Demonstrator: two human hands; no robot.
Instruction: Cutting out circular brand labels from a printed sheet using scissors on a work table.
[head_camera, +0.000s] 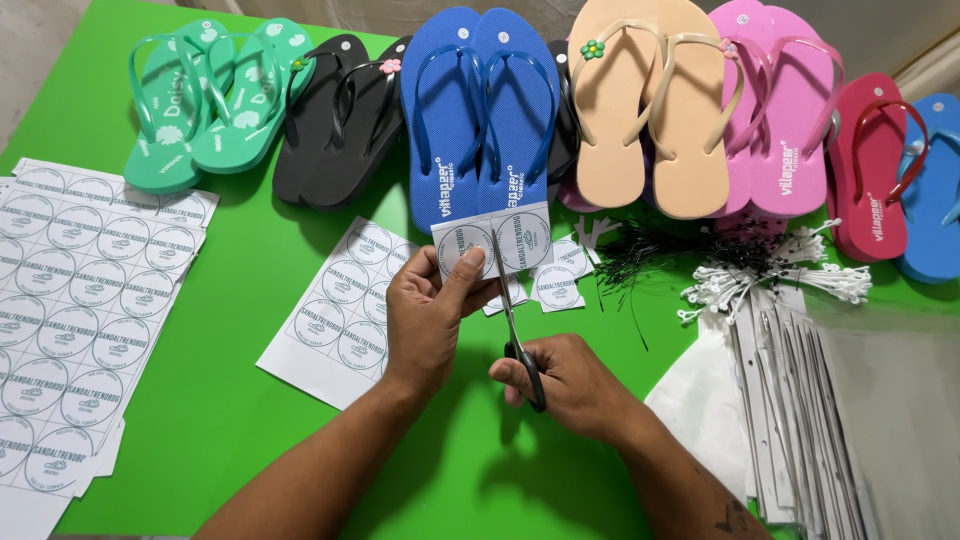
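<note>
My left hand (428, 318) pinches a small paper strip (492, 240) printed with two round labels, holding it upright above the green table (230, 400). In my right hand (565, 378) are black-handled scissors (512, 325), blades pointing up into the strip between the two labels. A partly cut label sheet (340, 315) lies just left of my left hand. Small cut label squares (556, 285) rest on the table behind the strip.
Pairs of flip-flops line the far edge: green (205, 100), black (340, 115), blue (480, 110), beige (650, 100), pink (780, 110), red (872, 165). Full label sheets (70, 300) lie at left. Black and white tag fasteners (740, 265) and clear bags (810, 420) sit at right.
</note>
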